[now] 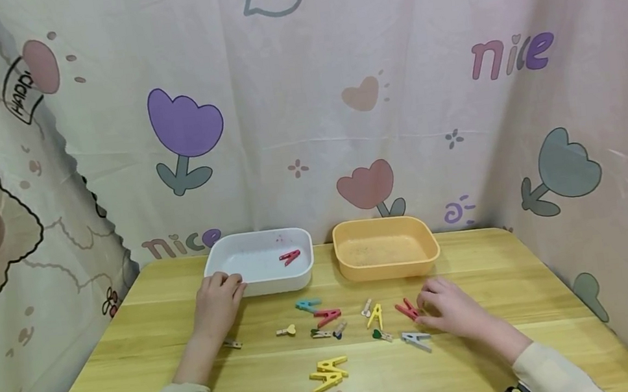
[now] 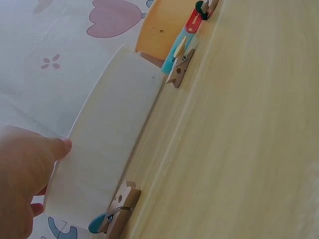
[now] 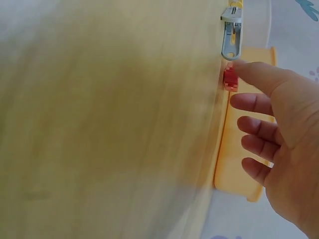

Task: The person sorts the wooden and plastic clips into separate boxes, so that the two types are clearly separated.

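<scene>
On the left, my left hand [image 1: 218, 302] holds the near left corner of a white plastic basin [image 1: 278, 285]. In the left wrist view its thumb lies on the basin's outer wall, with the other fingers partly hidden. A red clothespin [image 1: 290, 257] lies inside that basin. My right hand [image 1: 451, 306] is low over the table, beside another red clothespin [image 1: 406, 309]. Its thumb and fingers are spread apart around the near end of this clothespin in the right wrist view; contact is hard to tell. A grey clothespin [image 3: 232, 40] lies close to the thumb.
A yellow basin [image 1: 388, 270] stands right of the white one. Several plastic and small wooden clothespins are scattered mid-table, among them a blue one [image 1: 307, 305], a red one [image 1: 327, 316] and yellow ones [image 1: 327, 380]. A wooden clothespin [image 2: 119, 209] lies near the left hand. A printed curtain [image 1: 301, 93] hangs behind.
</scene>
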Available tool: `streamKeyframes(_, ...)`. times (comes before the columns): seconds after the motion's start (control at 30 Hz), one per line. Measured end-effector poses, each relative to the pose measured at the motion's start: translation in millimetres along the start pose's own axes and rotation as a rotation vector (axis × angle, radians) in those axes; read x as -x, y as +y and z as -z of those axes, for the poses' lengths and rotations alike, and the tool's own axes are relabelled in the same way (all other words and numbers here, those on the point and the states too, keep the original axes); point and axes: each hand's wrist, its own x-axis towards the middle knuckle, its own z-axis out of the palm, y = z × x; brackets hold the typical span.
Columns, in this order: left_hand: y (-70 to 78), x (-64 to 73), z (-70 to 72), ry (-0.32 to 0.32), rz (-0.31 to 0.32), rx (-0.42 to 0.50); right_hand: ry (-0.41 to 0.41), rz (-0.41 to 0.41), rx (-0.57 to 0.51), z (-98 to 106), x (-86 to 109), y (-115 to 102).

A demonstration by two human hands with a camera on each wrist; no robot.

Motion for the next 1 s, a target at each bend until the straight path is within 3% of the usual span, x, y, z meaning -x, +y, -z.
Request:
streamKeyframes(0.3, -0.5, -0.2, -1.0, 0.001, -0.008, -0.008, -0.077, 0.003, -0.015, 0.6, -0.6, -0.5)
streamKeyframes(1.0, -0.8, -0.2, -0.2, 0.006, -0.002, 0.006, -0.019, 0.047, 0.015, 18.0, -18.5, -1.9)
